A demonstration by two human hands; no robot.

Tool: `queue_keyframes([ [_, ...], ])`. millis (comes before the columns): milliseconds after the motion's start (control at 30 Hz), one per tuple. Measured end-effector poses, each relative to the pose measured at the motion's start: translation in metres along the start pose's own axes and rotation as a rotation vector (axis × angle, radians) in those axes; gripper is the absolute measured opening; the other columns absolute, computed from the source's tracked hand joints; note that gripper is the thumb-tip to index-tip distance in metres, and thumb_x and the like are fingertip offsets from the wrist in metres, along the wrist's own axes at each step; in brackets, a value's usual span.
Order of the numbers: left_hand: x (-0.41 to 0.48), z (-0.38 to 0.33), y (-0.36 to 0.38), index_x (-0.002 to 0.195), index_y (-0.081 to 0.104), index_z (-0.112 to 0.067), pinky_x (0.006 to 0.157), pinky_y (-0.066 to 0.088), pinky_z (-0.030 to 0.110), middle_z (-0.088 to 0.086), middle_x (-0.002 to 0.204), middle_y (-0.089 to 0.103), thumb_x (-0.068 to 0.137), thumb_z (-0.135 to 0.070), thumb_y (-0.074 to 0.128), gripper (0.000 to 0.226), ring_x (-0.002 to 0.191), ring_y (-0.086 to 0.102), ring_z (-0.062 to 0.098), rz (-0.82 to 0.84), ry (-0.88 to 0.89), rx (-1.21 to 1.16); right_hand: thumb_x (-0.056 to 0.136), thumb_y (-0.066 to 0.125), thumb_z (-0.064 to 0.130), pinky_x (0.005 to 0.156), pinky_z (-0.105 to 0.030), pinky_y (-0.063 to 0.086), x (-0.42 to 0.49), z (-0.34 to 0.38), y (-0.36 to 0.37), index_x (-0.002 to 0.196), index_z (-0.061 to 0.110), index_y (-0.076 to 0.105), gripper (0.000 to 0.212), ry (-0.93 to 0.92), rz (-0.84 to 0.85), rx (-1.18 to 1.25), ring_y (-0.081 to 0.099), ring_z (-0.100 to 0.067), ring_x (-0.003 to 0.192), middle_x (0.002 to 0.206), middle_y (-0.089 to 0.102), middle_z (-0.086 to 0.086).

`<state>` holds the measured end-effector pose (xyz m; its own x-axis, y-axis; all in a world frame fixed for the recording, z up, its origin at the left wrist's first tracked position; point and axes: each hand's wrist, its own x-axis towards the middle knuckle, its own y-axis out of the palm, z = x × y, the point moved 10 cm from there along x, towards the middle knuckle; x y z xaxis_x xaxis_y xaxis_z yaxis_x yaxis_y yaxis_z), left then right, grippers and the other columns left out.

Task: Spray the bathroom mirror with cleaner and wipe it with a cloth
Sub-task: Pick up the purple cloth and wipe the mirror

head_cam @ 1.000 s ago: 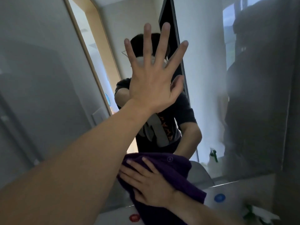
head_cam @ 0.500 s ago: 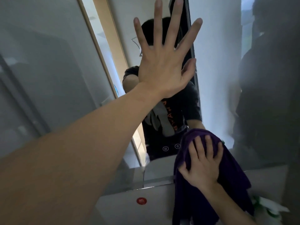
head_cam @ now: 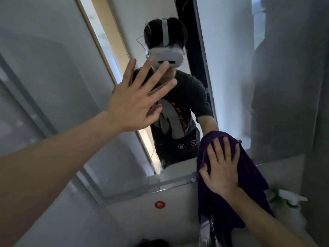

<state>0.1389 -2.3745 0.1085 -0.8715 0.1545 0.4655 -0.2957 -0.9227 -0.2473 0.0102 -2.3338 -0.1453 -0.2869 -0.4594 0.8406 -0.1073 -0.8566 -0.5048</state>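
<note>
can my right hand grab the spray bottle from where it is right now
Probably yes. The spray bottle sits just right of the right hand with nothing between, but that hand is flat on the purple cloth.

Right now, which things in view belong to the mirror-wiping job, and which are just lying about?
Job:
- mirror
- purple cloth, pressed flat on the mirror's lower edge under the right hand
- left hand, spread open against the glass
- spray bottle, white and green, low right

Lying about:
- red round sticker below the mirror
</note>
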Motion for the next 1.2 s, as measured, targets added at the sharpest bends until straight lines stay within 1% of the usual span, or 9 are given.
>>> queue_keyframes([
  [233,-0.001,0.001,0.008,0.162,0.015,-0.025,0.119,0.007,0.071,0.017,0.168,0.016,0.093,-0.047,0.039,0.076,0.152,0.015,0.049,-0.076,-0.003,0.000,0.075,0.048,0.033,0.125,-0.058,-0.008,-0.007,0.043,0.013,0.144,0.010,0.041,0.074,0.116,-0.127,0.074,0.010,-0.035,0.154,0.157,0.032,-0.014],
  [500,-0.002,0.002,0.007,0.162,0.016,-0.025,0.120,0.003,0.068,0.014,0.169,0.012,0.093,-0.048,0.036,0.075,0.154,0.008,0.045,-0.047,-0.019,-0.020,0.073,0.065,0.058,0.124,-0.055,-0.008,-0.032,0.274,0.061,0.150,0.036,0.050,0.081,-0.762,0.211,-0.161,0.030,-0.017,0.150,0.159,0.044,0.015],
  [567,-0.002,0.002,0.007,0.162,0.016,-0.026,0.121,0.004,0.068,0.013,0.169,0.011,0.092,-0.049,0.039,0.076,0.154,0.007,0.044,-0.040,-0.016,-0.028,0.073,0.067,0.061,0.125,-0.055,-0.004,-0.010,0.310,0.046,0.147,0.036,0.053,0.080,-0.847,0.178,-0.205,0.034,-0.014,0.147,0.155,0.049,0.016],
  [633,-0.002,0.001,0.006,0.162,0.016,-0.027,0.120,0.005,0.068,0.013,0.169,0.010,0.092,-0.049,0.040,0.077,0.155,0.006,0.043,-0.031,-0.014,-0.037,0.061,0.087,0.048,0.122,-0.044,0.018,0.018,0.331,0.016,0.131,0.022,0.070,0.076,-0.874,0.040,-0.097,0.040,-0.019,0.135,0.136,0.068,0.007],
  [700,-0.002,0.001,0.006,0.162,0.014,-0.027,0.120,0.007,0.068,0.012,0.170,0.009,0.093,-0.049,0.040,0.077,0.155,0.005,0.042,-0.021,-0.018,-0.055,0.052,0.097,0.029,0.112,-0.036,0.030,0.045,0.323,-0.020,0.114,0.007,0.077,0.069,-0.815,-0.109,0.069,0.043,-0.027,0.126,0.118,0.076,-0.007],
  [733,-0.002,0.002,0.006,0.162,0.014,-0.028,0.120,0.008,0.068,0.012,0.170,0.009,0.093,-0.049,0.040,0.077,0.155,0.005,0.041,-0.022,-0.017,-0.060,0.056,0.095,0.030,0.112,-0.036,0.030,0.058,0.309,-0.023,0.117,0.008,0.076,0.068,-0.783,-0.065,0.093,0.044,-0.027,0.128,0.122,0.075,-0.007],
  [900,-0.003,0.002,0.008,0.162,0.014,-0.028,0.119,0.010,0.068,0.011,0.170,0.010,0.093,-0.049,0.038,0.075,0.156,0.005,0.040,-0.033,-0.028,-0.050,0.086,0.062,0.039,0.126,-0.049,0.002,0.071,0.225,-0.019,0.157,0.018,0.038,0.078,-0.731,-0.097,0.025,0.022,-0.028,0.154,0.163,0.039,-0.003],
  [1100,-0.001,0.003,0.003,0.161,0.021,-0.026,0.117,0.013,0.069,0.013,0.169,0.015,0.091,-0.047,0.042,0.076,0.155,0.009,0.042,0.016,-0.040,-0.054,0.087,0.052,0.045,0.127,-0.053,-0.005,0.042,0.129,-0.011,0.164,0.023,0.011,0.090,-0.617,-0.070,-0.090,0.001,-0.023,0.160,0.171,0.009,0.002],
  [1200,-0.001,-0.001,-0.006,0.160,0.023,-0.025,0.119,0.012,0.066,0.012,0.169,0.014,0.093,-0.045,0.043,0.073,0.156,0.007,0.039,0.060,-0.012,-0.084,0.087,0.053,0.048,0.126,-0.054,-0.006,0.037,0.118,-0.010,0.164,0.024,0.011,0.091,-0.632,-0.030,-0.121,-0.002,-0.023,0.160,0.171,0.008,0.002],
])
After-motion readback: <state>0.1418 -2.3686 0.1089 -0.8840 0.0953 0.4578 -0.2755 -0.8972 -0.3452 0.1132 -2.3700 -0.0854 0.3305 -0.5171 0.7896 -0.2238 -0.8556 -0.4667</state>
